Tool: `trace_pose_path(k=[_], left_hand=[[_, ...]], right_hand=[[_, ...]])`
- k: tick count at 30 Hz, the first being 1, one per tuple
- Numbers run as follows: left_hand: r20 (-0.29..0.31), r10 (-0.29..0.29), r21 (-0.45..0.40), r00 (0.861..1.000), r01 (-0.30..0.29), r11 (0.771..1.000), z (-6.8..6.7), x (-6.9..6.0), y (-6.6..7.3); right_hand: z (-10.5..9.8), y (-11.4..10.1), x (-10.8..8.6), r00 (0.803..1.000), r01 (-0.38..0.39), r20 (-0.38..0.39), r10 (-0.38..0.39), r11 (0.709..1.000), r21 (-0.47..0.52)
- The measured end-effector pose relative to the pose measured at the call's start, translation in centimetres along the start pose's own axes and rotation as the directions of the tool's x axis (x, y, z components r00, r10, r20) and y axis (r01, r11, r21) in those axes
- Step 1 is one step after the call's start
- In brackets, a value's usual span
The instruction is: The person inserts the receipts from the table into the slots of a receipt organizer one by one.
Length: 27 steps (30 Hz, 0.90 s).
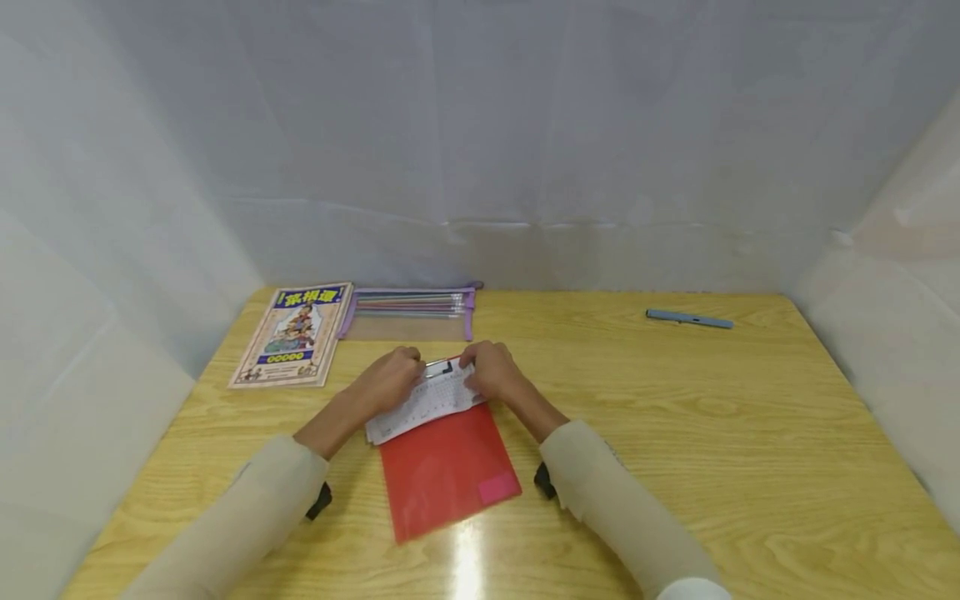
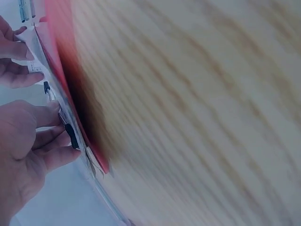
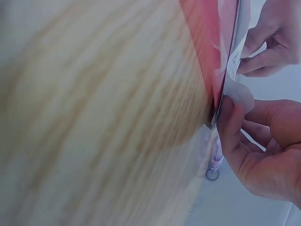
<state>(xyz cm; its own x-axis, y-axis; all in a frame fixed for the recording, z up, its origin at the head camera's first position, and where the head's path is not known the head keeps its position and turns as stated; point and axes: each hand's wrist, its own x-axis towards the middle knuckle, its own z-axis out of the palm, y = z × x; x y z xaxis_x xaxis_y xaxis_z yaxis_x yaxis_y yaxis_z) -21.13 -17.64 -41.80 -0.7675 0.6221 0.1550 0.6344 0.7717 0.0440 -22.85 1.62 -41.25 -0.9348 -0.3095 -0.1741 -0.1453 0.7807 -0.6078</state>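
Note:
White printed papers [image 1: 431,404] lie slantwise over the upper part of a red folder [image 1: 442,475], which has a pink label in its lower right corner. A metal clip with black ends [image 1: 437,368] sits at the top edge of the papers. My left hand [image 1: 392,379] holds the clip between thumb and fingers; the left wrist view shows the clip's black end [image 2: 71,135] by the fingertips. With thumb and fingers my right hand [image 1: 492,371] pinches the papers' right edge, which curls up in the right wrist view. The folder's top edge is partly hidden behind both hands.
A colourful booklet [image 1: 292,337] lies at the back left of the wooden table [image 1: 675,433]. Beside it is a clear pencil pouch [image 1: 408,329] with purple edging and several pencils. A blue-grey pen [image 1: 690,319] lies at the back right. White sheeting [image 1: 480,150] walls the table.

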Motion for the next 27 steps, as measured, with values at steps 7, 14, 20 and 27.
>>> trace_pose_path(k=[7,14,20,27], left_hand=[[0.020,0.000,-0.021,1.000,0.001,1.000,-0.23,0.04,-0.12],[0.035,-0.014,-0.030,0.999,0.015,0.999,-0.30,0.01,-0.04],[0.030,-0.025,0.001,0.999,0.025,1.000,-0.21,-0.03,0.11],[0.022,-0.044,0.009,0.999,0.043,0.999,0.04,-0.06,0.16]], right_hand=[[-0.28,-0.13,-0.26,1.000,0.008,0.026,-0.008,1.000,-0.006],[-0.04,-0.41,-0.24,1.000,-0.017,0.024,0.018,0.999,-0.031],[0.08,-0.65,-0.27,0.999,-0.033,0.001,0.033,0.999,-0.027],[0.21,-0.72,-0.38,0.999,-0.049,0.013,0.050,0.996,-0.076]])
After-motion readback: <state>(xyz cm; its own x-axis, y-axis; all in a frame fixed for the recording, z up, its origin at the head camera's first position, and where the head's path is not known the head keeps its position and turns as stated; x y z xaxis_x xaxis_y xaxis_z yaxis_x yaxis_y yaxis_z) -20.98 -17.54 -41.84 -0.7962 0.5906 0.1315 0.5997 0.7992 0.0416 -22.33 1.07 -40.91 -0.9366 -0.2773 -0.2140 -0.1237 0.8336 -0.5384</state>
